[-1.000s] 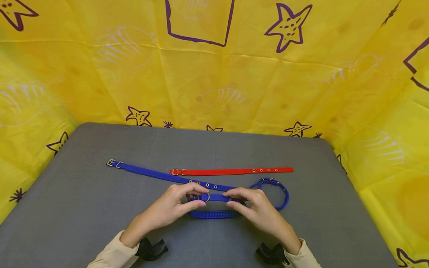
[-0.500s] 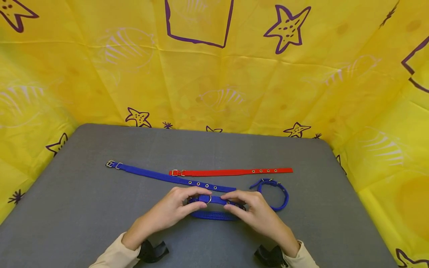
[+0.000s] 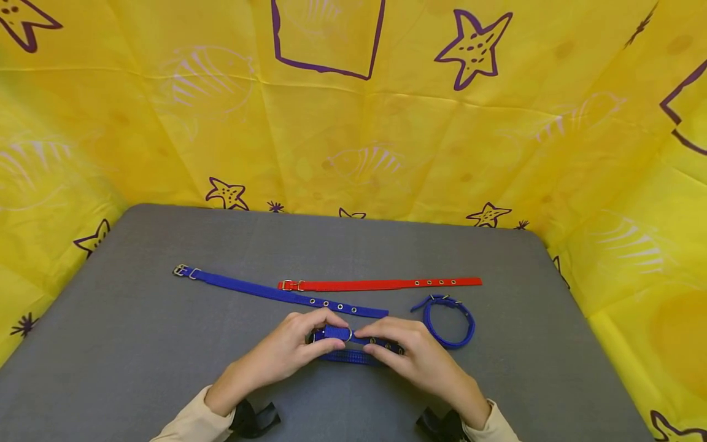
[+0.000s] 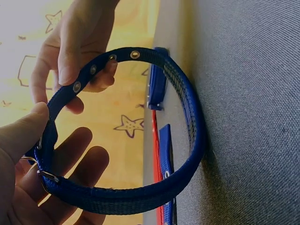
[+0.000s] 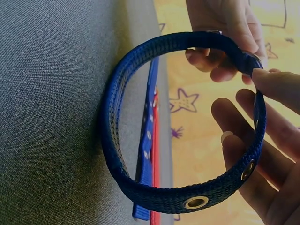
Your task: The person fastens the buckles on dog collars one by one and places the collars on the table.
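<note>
Both hands hold a blue collar (image 3: 337, 332) bent into a loop, standing on its edge just above or on the grey table. My left hand (image 3: 284, 347) pinches it at the buckle end between thumb and fingers; the metal buckle (image 4: 48, 176) shows in the left wrist view, close to a D-ring (image 3: 350, 335). My right hand (image 3: 425, 356) pinches the strap beside the D-ring, and the end with metal eyelets (image 5: 195, 202) runs past its fingers. The fingertips of the two hands nearly meet. Where the strap's tip lies is hard to see.
Behind the hands a second blue collar (image 3: 248, 285) lies stretched flat, and a red collar (image 3: 353, 285) lies beyond it. A buckled blue collar (image 3: 472, 328) forms a ring at the right. Yellow patterned cloth (image 3: 364, 123) rises round the grey table (image 3: 127, 344).
My hands have come slightly closer together and a little nearer to me, with the collar. The D-ring now sits close to the right fingertips. The other collars have stayed in place.
</note>
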Demonstrator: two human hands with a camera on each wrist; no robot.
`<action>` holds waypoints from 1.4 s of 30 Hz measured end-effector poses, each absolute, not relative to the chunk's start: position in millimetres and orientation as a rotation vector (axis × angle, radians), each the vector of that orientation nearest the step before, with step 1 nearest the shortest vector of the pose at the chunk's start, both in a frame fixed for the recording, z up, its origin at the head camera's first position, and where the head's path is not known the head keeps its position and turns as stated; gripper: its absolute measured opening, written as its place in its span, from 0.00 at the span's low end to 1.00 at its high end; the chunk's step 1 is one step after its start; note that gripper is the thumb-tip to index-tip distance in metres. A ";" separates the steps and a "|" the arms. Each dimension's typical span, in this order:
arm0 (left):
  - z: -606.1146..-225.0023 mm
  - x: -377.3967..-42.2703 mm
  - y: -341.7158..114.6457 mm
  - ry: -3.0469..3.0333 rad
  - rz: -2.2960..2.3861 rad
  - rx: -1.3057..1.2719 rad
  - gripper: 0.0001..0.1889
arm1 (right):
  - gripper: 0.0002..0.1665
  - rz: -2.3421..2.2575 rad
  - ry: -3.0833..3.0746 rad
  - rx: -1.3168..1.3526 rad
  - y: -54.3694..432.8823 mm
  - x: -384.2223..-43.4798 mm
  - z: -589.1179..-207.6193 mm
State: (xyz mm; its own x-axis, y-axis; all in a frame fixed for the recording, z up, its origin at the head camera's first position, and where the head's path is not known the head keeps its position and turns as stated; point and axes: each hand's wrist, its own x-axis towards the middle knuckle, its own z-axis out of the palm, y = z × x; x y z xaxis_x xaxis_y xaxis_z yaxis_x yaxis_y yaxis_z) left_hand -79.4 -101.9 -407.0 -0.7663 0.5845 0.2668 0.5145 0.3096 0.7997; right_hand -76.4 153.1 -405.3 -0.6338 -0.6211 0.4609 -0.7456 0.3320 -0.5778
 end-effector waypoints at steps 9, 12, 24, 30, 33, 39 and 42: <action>-410.2 -80.0 -101.2 2.463 1.512 1.115 0.12 | 0.16 1.177 -2.413 1.348 152.7 -75.8 -407.2; -410.4 -79.9 -102.2 2.487 1.483 1.112 0.12 | 0.15 1.178 -2.441 1.329 153.6 -75.9 -406.8; -403.4 -77.6 -105.8 2.612 1.369 1.008 0.11 | 0.16 1.197 -2.491 1.262 159.1 -78.5 -405.2; -402.4 -79.8 -108.3 2.587 1.428 1.014 0.13 | 0.19 1.193 -2.530 1.268 161.1 -79.0 -405.4; -403.0 -79.8 -107.7 2.553 1.456 1.018 0.13 | 0.20 1.193 -2.534 1.267 161.5 -79.4 -405.9; -405.6 -79.4 -104.6 2.533 1.495 1.030 0.12 | 0.17 1.208 -2.523 1.273 161.1 -78.6 -406.5; -407.6 -79.3 -103.1 2.538 1.515 1.062 0.12 | 0.14 1.211 -2.506 1.285 159.9 -78.1 -406.7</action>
State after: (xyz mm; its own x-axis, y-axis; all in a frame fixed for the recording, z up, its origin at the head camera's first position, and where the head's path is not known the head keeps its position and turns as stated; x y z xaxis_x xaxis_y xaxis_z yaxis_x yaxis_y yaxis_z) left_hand -79.3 -103.1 -407.6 -0.7713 0.5472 0.3250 0.5458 0.3061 0.7800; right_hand -78.1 159.9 -406.7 -0.6463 -0.6540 0.3931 -0.7143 0.3373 -0.6132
